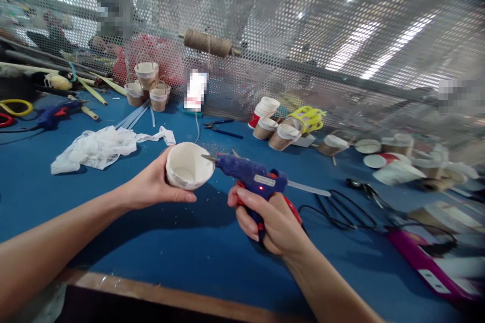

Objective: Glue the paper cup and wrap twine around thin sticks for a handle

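Observation:
My left hand [153, 184] grips a white paper cup [189, 174] from its left side, the open mouth tilted toward me. Wrapped round the handle of a blue hot glue gun [246, 170] is my right hand [271, 219], with a finger at the red trigger. The gun's metal nozzle is at the cup's right rim; whether it touches cannot be told. A clear glue stick [308, 188] sticks out of the gun's back, and a small red light shows on its side. White gauzy cloth [100, 149] lies crumpled behind my left forearm.
Several wrapped cups [147, 75] are stacked at the back left, and more cups [284, 136] stand at the back right. Pliers [223, 128], a second glue gun [56, 113], black cable [337, 209] and a purple box [424, 262] lie around. A perforated metal screen [265, 25] rises behind; a person sits beyond it.

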{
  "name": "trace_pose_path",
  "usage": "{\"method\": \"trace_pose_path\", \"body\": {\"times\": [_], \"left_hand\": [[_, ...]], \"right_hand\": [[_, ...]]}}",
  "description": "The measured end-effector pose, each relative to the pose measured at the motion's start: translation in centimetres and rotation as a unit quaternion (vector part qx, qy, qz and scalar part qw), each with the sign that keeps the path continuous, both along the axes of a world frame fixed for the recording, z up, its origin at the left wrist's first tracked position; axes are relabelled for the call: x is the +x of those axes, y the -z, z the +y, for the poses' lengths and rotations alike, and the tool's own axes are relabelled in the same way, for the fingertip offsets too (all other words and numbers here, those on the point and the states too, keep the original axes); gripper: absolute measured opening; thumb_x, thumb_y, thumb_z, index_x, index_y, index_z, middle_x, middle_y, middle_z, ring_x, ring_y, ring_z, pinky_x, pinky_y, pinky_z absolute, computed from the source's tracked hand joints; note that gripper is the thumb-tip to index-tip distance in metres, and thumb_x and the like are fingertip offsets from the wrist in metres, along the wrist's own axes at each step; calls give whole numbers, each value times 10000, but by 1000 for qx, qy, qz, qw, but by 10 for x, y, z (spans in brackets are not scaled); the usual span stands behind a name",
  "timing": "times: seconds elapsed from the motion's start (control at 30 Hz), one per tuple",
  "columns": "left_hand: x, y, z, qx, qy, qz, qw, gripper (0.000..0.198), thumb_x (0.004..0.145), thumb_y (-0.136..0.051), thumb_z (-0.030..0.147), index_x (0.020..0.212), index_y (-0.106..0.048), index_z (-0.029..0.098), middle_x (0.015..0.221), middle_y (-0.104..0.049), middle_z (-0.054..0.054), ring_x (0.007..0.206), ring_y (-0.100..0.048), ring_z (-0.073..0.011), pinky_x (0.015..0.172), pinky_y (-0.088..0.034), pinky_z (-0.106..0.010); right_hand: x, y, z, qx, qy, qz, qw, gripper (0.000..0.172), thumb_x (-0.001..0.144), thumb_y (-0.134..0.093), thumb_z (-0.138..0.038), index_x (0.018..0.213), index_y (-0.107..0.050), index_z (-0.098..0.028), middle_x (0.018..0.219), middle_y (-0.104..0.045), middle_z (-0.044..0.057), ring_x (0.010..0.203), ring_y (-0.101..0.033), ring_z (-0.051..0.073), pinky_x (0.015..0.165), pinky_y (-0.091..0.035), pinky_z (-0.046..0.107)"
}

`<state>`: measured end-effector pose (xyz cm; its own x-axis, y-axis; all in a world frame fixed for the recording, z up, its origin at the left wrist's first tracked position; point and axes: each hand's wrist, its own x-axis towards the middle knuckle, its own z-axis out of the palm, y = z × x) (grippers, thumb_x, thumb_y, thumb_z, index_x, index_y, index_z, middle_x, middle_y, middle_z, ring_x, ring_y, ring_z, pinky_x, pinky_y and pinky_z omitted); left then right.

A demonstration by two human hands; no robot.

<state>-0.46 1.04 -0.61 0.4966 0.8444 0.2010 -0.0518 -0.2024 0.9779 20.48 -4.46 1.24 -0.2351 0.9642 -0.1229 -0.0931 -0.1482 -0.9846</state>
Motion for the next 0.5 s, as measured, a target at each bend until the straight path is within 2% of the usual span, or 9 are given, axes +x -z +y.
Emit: {"method": "trace_pose_path", "body": {"times": [0.1, 0.2, 0.37, 0.5], "left_hand": [[0, 1, 1, 15, -13, 21, 1000, 747, 541, -768, 251, 1173, -382, 152, 1066, -547, -98, 972, -522, -236, 824, -441, -356], [-1, 0, 2, 43, -24, 40, 998, 722, 538, -767, 253, 1140, -376, 168, 1049, -548, -82, 956, -524, -225, 813, -445, -349], [-2, -2, 1, 75, -18, 62, 995, 710, 549, -758, 255, 1133, -362, 172, 1053, -531, -77, 970, -515, -222, 829, -439, -354], [-2, -2, 0, 66, 2, 60, 996, 718, 561, -750, 258, 1156, -359, 165, 1065, -527, -84, 971, -520, -225, 831, -444, -362]], "right_hand": [[3, -2, -1, 58, 15, -104, 993, 233, 787, -553, -348, 693, -573, -136, 340, -437, -69, 284, -366, 39, 311, -294, 163], [8, -6, -1, 78, 13, -152, 985, 235, 784, -562, -349, 688, -573, -135, 347, -450, -65, 294, -387, 45, 328, -319, 176], [14, -8, 1, 87, 7, -106, 990, 225, 785, -552, -346, 699, -573, -139, 345, -430, -73, 279, -348, 41, 305, -275, 178], [14, -5, 4, 83, 11, -101, 991, 219, 792, -548, -337, 707, -569, -137, 345, -430, -72, 282, -348, 43, 304, -271, 178]]}}
